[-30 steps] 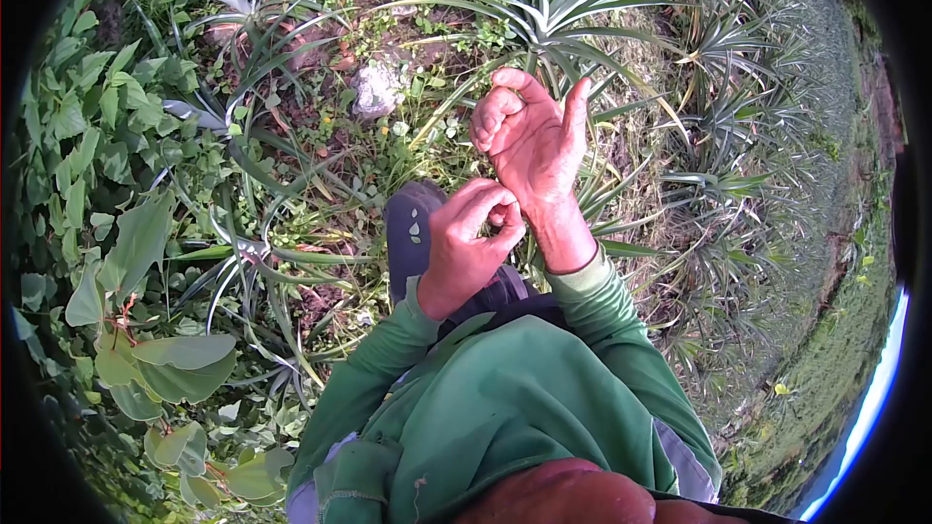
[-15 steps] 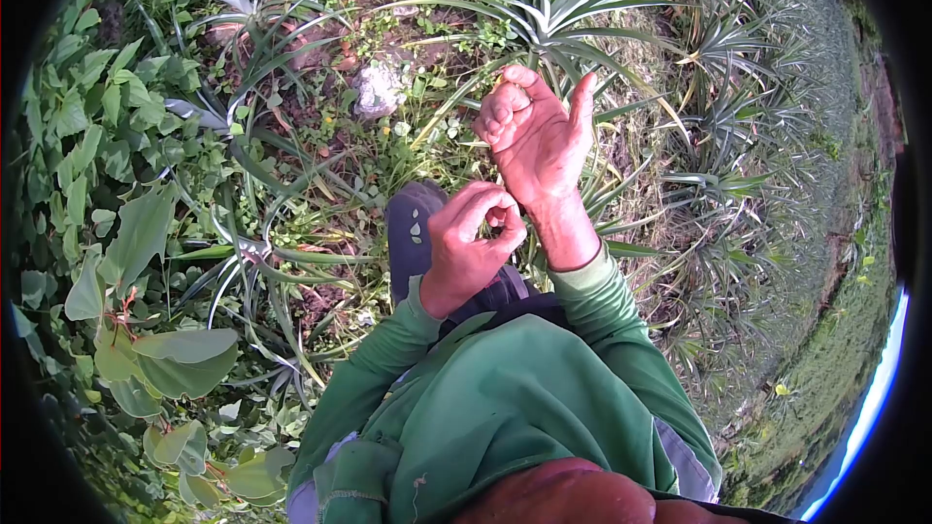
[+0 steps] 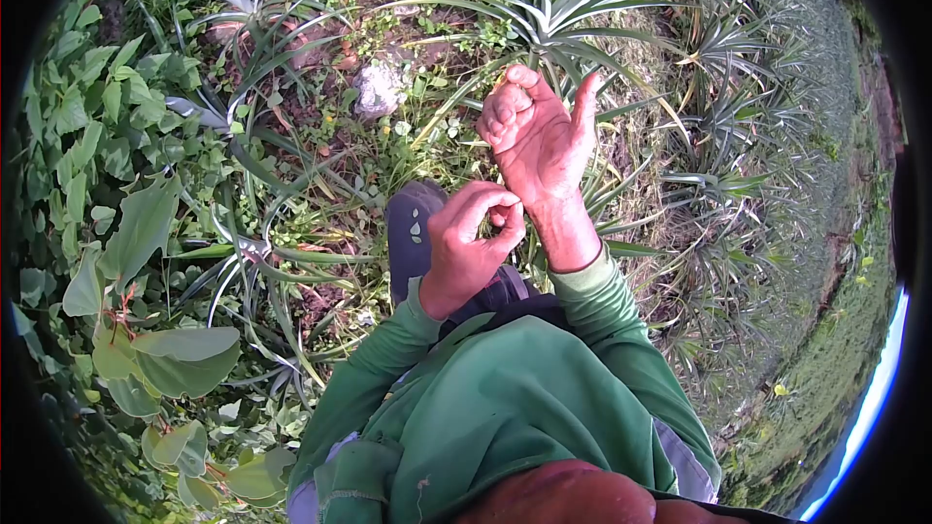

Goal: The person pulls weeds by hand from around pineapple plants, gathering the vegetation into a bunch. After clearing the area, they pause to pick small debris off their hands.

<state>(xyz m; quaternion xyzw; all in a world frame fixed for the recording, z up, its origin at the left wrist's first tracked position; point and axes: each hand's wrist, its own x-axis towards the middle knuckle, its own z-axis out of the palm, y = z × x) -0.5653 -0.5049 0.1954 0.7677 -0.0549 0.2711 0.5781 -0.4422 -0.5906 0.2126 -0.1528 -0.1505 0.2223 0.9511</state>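
The left hand (image 3: 474, 245) has its thumb and finger pinched together beside the right wrist (image 3: 563, 228) (I can't tell if they hold anything). The right hand (image 3: 539, 136) is palm up, thumb apart, fingers curled. The spiky plant (image 3: 547, 36) is just past it; a pale rock (image 3: 379, 89) sits to the left.

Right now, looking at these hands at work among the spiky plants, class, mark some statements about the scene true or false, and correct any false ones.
1. The left hand has its index finger bent toward its thumb. True.
2. The right hand is palm down. False: its palm faces up toward the camera.
3. Both hands wear gloves. False: they are bare.
4. The left sleeve and the right sleeve are green. True.
5. The pale stone is gripped in the right hand. False: it lies on the ground, apart from both hands.
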